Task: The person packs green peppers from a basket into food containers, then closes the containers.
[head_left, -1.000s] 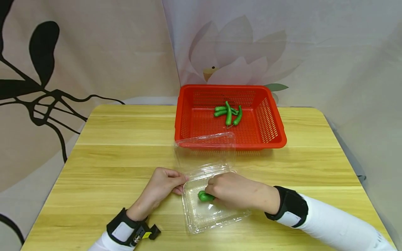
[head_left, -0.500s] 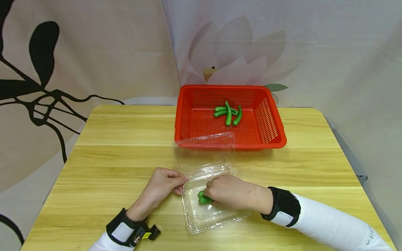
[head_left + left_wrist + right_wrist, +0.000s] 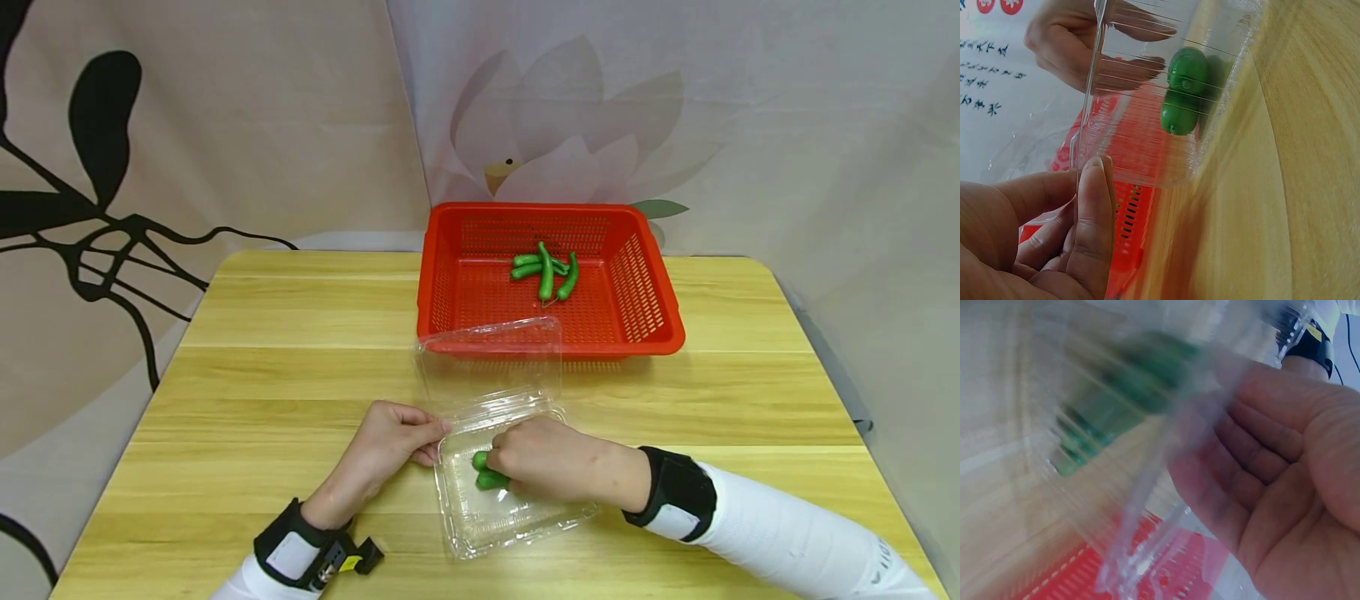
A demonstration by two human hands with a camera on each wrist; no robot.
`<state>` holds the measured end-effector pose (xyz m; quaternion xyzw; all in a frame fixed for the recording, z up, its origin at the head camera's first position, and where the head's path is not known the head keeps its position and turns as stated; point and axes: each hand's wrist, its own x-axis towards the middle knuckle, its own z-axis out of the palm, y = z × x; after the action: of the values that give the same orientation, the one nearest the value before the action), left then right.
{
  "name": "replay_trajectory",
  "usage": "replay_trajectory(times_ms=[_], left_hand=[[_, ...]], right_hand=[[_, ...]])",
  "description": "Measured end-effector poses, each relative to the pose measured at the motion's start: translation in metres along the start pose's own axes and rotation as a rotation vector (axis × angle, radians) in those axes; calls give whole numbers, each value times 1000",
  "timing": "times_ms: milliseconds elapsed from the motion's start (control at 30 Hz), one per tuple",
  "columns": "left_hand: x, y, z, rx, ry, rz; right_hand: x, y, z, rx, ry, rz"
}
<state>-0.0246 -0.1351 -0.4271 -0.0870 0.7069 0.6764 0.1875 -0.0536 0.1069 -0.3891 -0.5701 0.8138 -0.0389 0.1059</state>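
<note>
A clear plastic clamshell box (image 3: 480, 521) lies on the table with its lid raised. My left hand (image 3: 393, 446) pinches its left rim near the hinge between thumb and fingers. Over the tray, my right hand (image 3: 543, 458) has its fingers curled down at two green chili peppers (image 3: 492, 480), whose blunt ends stick out on the left. Through the plastic in the left wrist view, the right fingertips point at these pepper ends (image 3: 1186, 72). In the right wrist view the peppers (image 3: 1147, 372) are blurred behind the ribbed plastic, and the hand covers part of them.
Behind the box stands a red perforated basket (image 3: 663, 333) with several green chili peppers (image 3: 546, 275) in it. The raised clear lid (image 3: 491, 367) overlaps the basket's front rim in the head view. A patterned cloth (image 3: 315, 125) hangs beyond the wooden table (image 3: 262, 375).
My right hand has shifted slightly left over the tray. Under it, the two pepper ends have turned a little and spread apart. My left hand has stayed at the rim.
</note>
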Motion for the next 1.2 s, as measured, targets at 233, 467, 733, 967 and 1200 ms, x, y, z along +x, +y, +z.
replay_trajectory(times_ms=[233,467,733,967,1200], left_hand=[[0,1,-1,4,-4,8],[-1,2,-1,2,-8,4],[-1,3,-1,-8,-14,1],[-1,3,-1,4,-1,-1],[-1,1,1,-3,-8,0]], right_hand=[[-6,2,-13,56,57,-5],[-17,13,-42,136,248,-92],[-34,44,-90,169,570,-116],[-37,80,-113,157,710,-48],[-35,115,-121,147,670,185]])
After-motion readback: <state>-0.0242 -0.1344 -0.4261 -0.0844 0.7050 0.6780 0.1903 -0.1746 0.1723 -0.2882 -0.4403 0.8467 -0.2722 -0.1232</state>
